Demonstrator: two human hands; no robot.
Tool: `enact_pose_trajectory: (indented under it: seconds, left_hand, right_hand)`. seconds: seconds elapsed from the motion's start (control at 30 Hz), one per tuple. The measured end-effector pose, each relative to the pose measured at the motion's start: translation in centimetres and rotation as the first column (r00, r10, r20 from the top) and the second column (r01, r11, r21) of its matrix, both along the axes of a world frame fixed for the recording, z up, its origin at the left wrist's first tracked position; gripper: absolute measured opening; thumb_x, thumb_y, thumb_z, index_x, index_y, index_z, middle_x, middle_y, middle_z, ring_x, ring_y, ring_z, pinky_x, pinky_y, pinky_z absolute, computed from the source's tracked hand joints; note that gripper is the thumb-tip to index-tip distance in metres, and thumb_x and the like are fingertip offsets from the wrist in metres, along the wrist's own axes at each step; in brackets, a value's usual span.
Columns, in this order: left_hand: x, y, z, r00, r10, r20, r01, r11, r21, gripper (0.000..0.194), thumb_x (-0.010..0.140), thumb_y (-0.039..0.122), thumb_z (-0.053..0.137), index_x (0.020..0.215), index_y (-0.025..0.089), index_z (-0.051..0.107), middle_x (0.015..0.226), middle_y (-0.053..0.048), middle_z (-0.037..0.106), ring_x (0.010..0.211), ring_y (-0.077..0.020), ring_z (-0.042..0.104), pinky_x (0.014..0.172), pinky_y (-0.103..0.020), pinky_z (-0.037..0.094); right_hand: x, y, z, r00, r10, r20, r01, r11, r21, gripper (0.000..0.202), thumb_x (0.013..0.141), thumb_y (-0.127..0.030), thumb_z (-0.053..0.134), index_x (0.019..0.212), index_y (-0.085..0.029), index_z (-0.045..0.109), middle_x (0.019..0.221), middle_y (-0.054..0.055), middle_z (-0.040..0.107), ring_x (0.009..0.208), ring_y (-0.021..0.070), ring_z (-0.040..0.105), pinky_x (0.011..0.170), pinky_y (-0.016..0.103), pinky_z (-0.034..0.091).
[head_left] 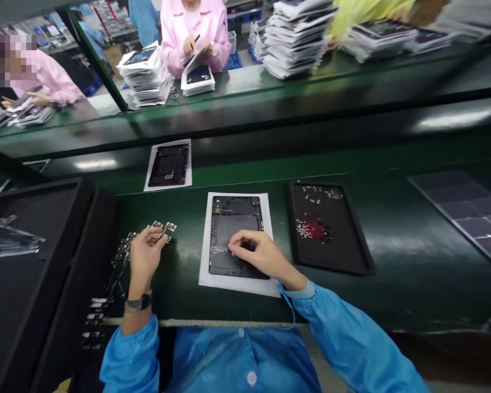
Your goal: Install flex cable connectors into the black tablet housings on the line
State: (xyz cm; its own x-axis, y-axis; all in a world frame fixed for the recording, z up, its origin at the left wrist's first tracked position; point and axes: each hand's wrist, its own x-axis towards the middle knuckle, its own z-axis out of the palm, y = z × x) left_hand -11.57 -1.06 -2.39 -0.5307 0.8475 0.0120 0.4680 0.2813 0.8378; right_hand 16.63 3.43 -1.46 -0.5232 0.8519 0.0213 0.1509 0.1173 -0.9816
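Note:
A black tablet-like housing (233,224) lies on a white sheet (239,283) in front of me on the green bench. My right hand (256,251) is over its lower middle, thumb and forefinger pinched at the surface; what they hold, if anything, is too small to tell. To the left, my left hand (149,248) has its fingers closed on small metallic parts (169,226) above the bench. Beside and below that hand lies a loose pile of similar metallic parts (123,250).
A black tray (343,245) with small red and silver pieces lies to the right. Another housing (169,165) rests on paper behind. Black foam trays (20,295) stand at left, dark panels (470,204) at right. People work beyond the raised ledge (229,103), near paper stacks (297,38).

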Motion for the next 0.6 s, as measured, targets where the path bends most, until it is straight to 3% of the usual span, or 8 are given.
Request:
enact_pose_trajectory:
  seconds: [0.1,0.2,0.4,0.6]
  left_hand:
    - [1.6,-0.6,2.3,0.963,-0.055,0.262,0.050,0.998,0.027,0.028,0.061,0.033,0.079,0.080,0.015,0.069,0.074,-0.005,0.071,0.069,-0.0199,0.068,0.063,-0.030,0.054]
    - [4.0,-0.3,3.7,0.907,-0.133,0.401,0.124,0.991,0.049,0.025,0.062,0.031,0.081,0.078,0.015,0.070,0.071,-0.005,0.071,0.064,-0.0197,0.069,0.057,-0.029,0.053]
    - [7.3,2.1,2.4,0.809,-0.271,0.521,0.278,0.958,0.066,0.020,0.064,0.027,0.080,0.076,0.015,0.069,0.063,-0.002,0.069,0.059,-0.0167,0.067,0.056,-0.026,0.052]
    - [9.5,3.3,1.6,0.755,-0.300,0.583,0.338,0.940,0.046,0.023,0.060,0.026,0.081,0.076,0.014,0.070,0.057,-0.002,0.068,0.057,-0.0158,0.066,0.061,-0.027,0.053]
  right_hand:
    - [0.0,-0.1,0.0,1.000,-0.001,-0.010,0.001,1.000,-0.015,0.011,0.084,-0.027,0.062,0.078,-0.018,0.065,0.069,0.001,0.067,0.067,0.0158,0.062,0.067,0.028,0.049]
    - [0.1,0.0,-0.2,1.000,-0.012,0.002,0.012,1.000,0.012,0.011,0.084,-0.027,0.061,0.079,-0.018,0.065,0.069,0.002,0.067,0.067,0.0164,0.062,0.067,0.029,0.048]
    - [0.2,-0.1,-0.5,0.987,-0.089,0.134,0.062,0.980,0.190,0.009,0.086,-0.025,0.060,0.080,-0.021,0.066,0.074,0.002,0.072,0.072,0.0189,0.064,0.077,0.034,0.046]
    - [-0.2,-0.4,-0.9,0.967,-0.164,0.196,0.096,0.943,0.318,0.010,0.087,-0.019,0.058,0.080,-0.021,0.065,0.073,0.001,0.071,0.072,0.0178,0.064,0.078,0.032,0.043]
